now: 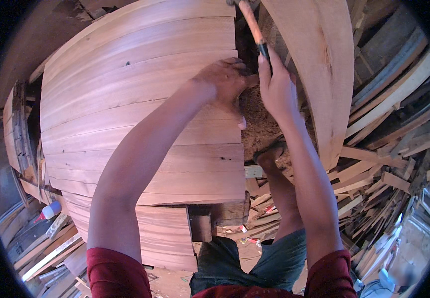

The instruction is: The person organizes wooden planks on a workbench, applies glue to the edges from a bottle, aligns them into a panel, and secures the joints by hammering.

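Across the middle of the view, from nine o'clock to the centre, spreads a broad panel of reddish planks laid edge to edge, its boards bowed by the lens and its right-hand edge running down from twelve o'clock to the centre. At one to three o'clock a single wide pale board leans beside it, leaving a dark gap between the two with sawdust lying at its bottom. Filling three to five o'clock is a loose heap of offcuts and battens, and a smaller stack of timber strips lies at eight o'clock. Both forearms rise from six o'clock out of dark red sleeves. Below the panel, at six o'clock, the person's grey shorts and a bare leg show, the foot in a sandal planted on the sawdust just right of centre. The left hand lies on the right edge of the plank panel at about twelve o'clock, fingers curled over that edge and pressing on the wood; whether anything small is pinched in them I cannot tell. The right hand, just beside it and nearly touching, is closed around the dark grip of a hammer, whose wooden handle points up to twelve o'clock, the head cut off by the frame. At eight o'clock lies a small white glue bottle with a red tip.
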{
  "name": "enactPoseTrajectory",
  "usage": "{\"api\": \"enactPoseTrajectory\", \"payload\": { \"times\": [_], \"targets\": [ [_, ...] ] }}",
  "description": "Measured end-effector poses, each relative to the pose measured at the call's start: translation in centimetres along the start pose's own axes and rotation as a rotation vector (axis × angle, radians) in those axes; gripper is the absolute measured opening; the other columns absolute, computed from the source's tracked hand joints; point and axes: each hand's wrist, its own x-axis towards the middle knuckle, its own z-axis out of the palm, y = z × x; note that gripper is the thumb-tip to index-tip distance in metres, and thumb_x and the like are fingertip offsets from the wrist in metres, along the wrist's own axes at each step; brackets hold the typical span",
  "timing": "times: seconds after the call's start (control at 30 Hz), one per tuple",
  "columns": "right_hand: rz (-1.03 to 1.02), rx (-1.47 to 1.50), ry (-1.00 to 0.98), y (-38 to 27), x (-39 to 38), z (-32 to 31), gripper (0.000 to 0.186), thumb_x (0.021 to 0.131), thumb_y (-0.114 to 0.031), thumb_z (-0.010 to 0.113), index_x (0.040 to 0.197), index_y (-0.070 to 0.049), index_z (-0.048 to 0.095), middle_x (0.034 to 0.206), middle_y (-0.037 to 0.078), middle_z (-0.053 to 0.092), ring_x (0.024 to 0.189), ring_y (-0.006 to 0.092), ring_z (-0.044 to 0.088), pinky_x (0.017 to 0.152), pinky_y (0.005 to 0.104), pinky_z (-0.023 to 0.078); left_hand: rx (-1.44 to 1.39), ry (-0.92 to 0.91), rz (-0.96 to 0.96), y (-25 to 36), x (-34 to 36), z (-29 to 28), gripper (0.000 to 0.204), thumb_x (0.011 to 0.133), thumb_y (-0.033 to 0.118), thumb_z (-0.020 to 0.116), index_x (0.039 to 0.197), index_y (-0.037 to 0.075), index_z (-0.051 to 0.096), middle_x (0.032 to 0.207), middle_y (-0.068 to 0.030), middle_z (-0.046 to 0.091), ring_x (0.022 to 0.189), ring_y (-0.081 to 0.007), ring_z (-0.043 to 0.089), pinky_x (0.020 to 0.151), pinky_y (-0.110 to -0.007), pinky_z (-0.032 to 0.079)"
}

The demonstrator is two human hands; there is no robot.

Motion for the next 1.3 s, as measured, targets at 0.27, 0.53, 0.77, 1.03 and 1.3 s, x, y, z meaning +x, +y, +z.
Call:
{"api": "enactPoseTrajectory", "payload": {
  "times": [0.27,0.53,0.77,1.03,1.3],
  "targets": [
    [-0.112,0.012,0.022,3.8,4.7,2.2,0.045,0.102,-0.025,0.046,0.134,0.006,0.049,0.113,0.035,0.060,0.112,0.0458,0.058,0.095,0.0491,0.046,0.027,-0.086,-0.057,1.9,0.8,-2.2,0.107,0.052,0.065,0.082,0.138,0.009,0.050,0.132,-0.0217,0.057,0.130,-0.0394,0.045,0.115,-0.043,0.032],
    [-0.203,0.078,0.072,3.3,1.2,1.3,0.046,0.102,-0.030,0.045,0.140,-0.005,0.046,0.115,0.030,0.061,0.111,0.0478,0.057,0.093,0.0511,0.047,0.025,-0.035,-0.030,0.5,0.5,0.2,0.108,0.052,0.066,0.082,0.138,0.008,0.050,0.132,-0.0215,0.057,0.133,-0.0362,0.044,0.116,-0.043,0.029],
    [-0.100,-0.130,-0.113,2.9,0.4,-0.5,0.040,0.102,-0.026,0.049,0.136,-0.005,0.052,0.108,0.028,0.064,0.105,0.0446,0.061,0.084,0.0453,0.051,0.026,-0.075,-0.087,0.7,0.4,-0.2,0.107,0.054,0.067,0.081,0.138,0.009,0.049,0.136,-0.0195,0.054,0.134,-0.0366,0.042,0.117,-0.043,0.029],
    [-0.194,0.041,0.110,3.8,-3.5,-1.2,0.037,0.100,-0.023,0.053,0.133,-0.005,0.055,0.082,0.025,0.065,0.073,0.0422,0.067,0.063,0.0449,0.052,0.037,-0.053,-0.040,0.2,0.5,-0.2,0.109,0.053,0.065,0.082,0.140,0.010,0.047,0.142,-0.0194,0.049,0.138,-0.0356,0.037,0.119,-0.042,0.025],
    [-0.057,0.030,-0.057,5.6,-10.8,-3.7,0.041,0.100,-0.022,0.054,0.135,-0.003,0.051,0.110,0.027,0.065,0.101,0.0414,0.066,0.080,0.0457,0.053,0.239,-0.025,0.080,-3.9,-1.7,-3.0,0.125,0.047,0.063,0.084,0.148,0.008,0.037,0.155,-0.0162,0.034,0.148,-0.0294,0.020,0.124,-0.044,0.011]
  ]
}}
